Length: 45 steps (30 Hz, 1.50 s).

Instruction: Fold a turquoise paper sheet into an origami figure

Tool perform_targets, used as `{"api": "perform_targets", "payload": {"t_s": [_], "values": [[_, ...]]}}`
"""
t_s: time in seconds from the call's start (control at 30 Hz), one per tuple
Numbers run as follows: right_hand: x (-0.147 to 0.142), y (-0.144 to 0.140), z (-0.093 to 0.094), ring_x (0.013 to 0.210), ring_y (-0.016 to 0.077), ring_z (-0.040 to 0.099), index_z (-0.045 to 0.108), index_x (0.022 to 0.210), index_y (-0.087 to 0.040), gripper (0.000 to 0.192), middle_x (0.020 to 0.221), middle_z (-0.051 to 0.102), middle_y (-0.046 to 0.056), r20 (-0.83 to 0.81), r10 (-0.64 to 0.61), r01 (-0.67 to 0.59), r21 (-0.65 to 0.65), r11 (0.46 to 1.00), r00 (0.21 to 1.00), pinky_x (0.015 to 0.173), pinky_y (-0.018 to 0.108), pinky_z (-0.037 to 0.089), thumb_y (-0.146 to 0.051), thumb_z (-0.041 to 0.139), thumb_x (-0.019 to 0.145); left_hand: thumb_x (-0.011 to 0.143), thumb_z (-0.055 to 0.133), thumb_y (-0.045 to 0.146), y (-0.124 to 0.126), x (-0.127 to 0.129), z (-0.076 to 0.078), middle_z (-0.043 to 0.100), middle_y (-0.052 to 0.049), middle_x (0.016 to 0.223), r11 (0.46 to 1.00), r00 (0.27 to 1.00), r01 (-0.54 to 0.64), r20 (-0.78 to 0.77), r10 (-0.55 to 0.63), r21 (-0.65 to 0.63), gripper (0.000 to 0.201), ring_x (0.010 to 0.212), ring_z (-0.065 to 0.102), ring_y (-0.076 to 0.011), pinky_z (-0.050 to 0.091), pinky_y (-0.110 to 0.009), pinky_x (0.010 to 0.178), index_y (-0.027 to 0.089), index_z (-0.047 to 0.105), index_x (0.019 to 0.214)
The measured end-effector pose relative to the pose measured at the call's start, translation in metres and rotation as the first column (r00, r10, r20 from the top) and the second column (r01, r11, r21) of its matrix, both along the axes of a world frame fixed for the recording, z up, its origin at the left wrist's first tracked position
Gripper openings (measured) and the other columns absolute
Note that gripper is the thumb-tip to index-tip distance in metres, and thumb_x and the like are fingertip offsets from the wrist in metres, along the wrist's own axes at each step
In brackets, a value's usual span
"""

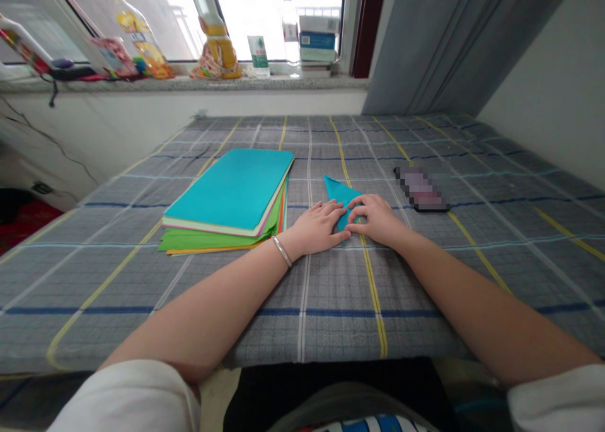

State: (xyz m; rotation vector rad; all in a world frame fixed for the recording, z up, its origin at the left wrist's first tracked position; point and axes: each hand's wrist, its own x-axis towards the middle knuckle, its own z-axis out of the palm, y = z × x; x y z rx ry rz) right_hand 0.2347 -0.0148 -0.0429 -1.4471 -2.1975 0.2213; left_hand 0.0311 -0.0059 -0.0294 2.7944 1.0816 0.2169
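I see both hands laid flat, fingers pressing down rather than gripping, on a folded teal paper (341,200) lying on a grey plaid tablecloth (331,280). My left hand (317,227), a silver bracelet (282,251) on its wrist, touches the paper's near left edge; my right hand (373,219) covers its near right corner. Just left of the hands lies a stack of coloured paper (227,202), teal on top. A blurred dark object (422,189) lies to the right.

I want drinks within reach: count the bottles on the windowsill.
4. One yellow-labelled bottle leans at the left, an orange-filled bottle stands mid-sill, then a green-labelled bottle and a clear bottle beside the boxes. The clutter at the left may hide more.
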Motion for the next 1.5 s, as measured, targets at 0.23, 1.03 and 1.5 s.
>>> {"api": "perform_targets", "payload": {"t_s": [0.23,1.03,1.5], "values": [[0.001,0.001,0.001,0.12,0.0298,0.049,0.073,0.075,-0.027,0.009,0.123,0.063,0.006,0.013,0.035,-0.035,-0.003,0.999,0.999,0.104,0.053,0.036,-0.035,0.076,0.076,0.095,0.044,0.057,-0.003,0.003,-0.002,0.038,-0.013,0.154,0.999,0.999,-0.032,0.011,0.031,0.028,0.065,0.146,0.03,-0.0269,0.023,-0.044,0.12,0.013,0.043,0.143],[0.007,0.0,0.003,0.142,0.0331,0.03,0.063,0.09,-0.023,0.022,0.148,0.042,0.012,0.12,-0.097,0.111,-0.121,0.986,0.988,0.116,0.053,0.023,-0.041,0.066,0.077,0.093,0.048,0.041,-0.005,0.003,0.002,0.04,-0.013,0.153,0.999,0.999,-0.038,-0.001,0.038,0.015,0.06,0.144,0.031,-0.0274,0.023,-0.045,0.119,0.012,0.04,0.145],[-0.001,-0.002,0.004,0.146,0.0361,0.019,0.059,0.094,-0.022,0.034,0.152,0.035,0.013,0.15,-0.167,0.189,-0.144,0.971,0.974,0.117,0.055,0.019,-0.049,0.067,0.075,0.089,0.055,0.05,0.002,0.006,-0.002,0.042,-0.013,0.15,0.998,0.998,-0.055,0.035,0.055,-0.009,0.063,0.141,0.036,-0.0271,0.028,-0.043,0.116,0.016,0.044,0.142]]}}
